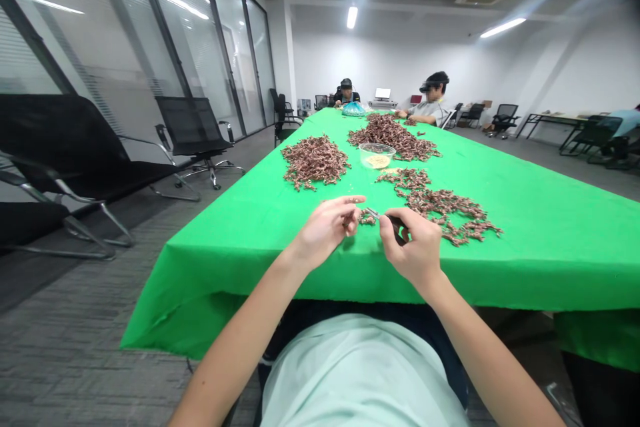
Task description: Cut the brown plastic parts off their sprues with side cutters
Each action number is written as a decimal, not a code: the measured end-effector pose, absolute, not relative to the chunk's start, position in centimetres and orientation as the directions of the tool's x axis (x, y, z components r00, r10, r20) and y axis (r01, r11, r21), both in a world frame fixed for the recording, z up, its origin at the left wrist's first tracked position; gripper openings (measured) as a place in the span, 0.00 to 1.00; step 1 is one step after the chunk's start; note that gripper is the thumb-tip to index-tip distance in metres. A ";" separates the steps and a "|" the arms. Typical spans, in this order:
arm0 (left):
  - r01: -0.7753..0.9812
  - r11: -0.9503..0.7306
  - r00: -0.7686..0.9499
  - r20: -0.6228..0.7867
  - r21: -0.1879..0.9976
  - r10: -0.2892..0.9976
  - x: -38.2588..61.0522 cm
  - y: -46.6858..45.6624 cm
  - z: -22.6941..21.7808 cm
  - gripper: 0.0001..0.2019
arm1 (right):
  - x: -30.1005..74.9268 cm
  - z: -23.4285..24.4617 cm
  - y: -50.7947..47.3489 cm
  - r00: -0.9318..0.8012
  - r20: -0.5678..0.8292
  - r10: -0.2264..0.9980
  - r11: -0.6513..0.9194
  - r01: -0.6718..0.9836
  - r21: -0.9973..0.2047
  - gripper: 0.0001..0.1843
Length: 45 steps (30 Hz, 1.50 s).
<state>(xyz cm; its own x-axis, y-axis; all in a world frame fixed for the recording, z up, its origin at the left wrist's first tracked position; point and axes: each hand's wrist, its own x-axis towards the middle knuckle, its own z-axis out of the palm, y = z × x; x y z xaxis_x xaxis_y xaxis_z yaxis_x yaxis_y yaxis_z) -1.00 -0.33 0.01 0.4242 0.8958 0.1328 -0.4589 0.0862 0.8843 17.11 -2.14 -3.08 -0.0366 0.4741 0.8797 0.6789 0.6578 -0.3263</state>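
Note:
My left hand [325, 227] is raised over the near edge of the green-covered table. Its index finger points right while the other fingers curl in. Whatever they may pinch is hidden. In my right hand [413, 240] is a dark-handled tool [400, 232] with a slim silver tip aimed left at the left fingertips; its exact kind is unclear. Between the hands appear a few small brown knobbly pieces [367, 219], and I cannot tell if they lie on the cloth or touch my fingers. More such pieces form a loose spread [445, 203] beyond my right hand.
A clear plastic tub [377, 156] with pale yellowish bits stands mid-table. Heaps of brown pieces lie left [316, 160] and behind it [393, 135]. Two people sit farther along the green cloth [540, 213], near a bluish bag [353, 109]. Black chairs [193, 127] line the left.

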 end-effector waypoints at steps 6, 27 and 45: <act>-0.448 0.078 0.425 0.136 0.890 0.895 -1.0 -0.4 0.0 0.15 | 17.1 -3.0 -2.2 -0.044 0.878 0.476 0.657 0.682 -0.322 0.10; -0.421 0.065 0.437 0.140 0.905 0.889 -0.9 -0.6 0.3 0.15 | 17.1 -3.0 -2.1 -0.056 0.880 0.472 0.652 0.695 -0.305 0.10; -0.417 -0.090 0.415 0.277 0.904 0.866 -0.6 -0.5 0.0 0.16 | 17.0 -3.0 -2.2 0.015 0.883 0.469 0.601 0.727 -0.331 0.17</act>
<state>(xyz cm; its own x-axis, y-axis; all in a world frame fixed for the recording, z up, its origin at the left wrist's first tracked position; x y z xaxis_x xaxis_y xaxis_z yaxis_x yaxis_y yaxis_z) -0.63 -0.54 0.05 0.4154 0.8663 0.2774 -0.4172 -0.0895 0.9044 17.00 -2.17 -2.99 0.0152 0.4686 0.8833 0.7273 0.6010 -0.3314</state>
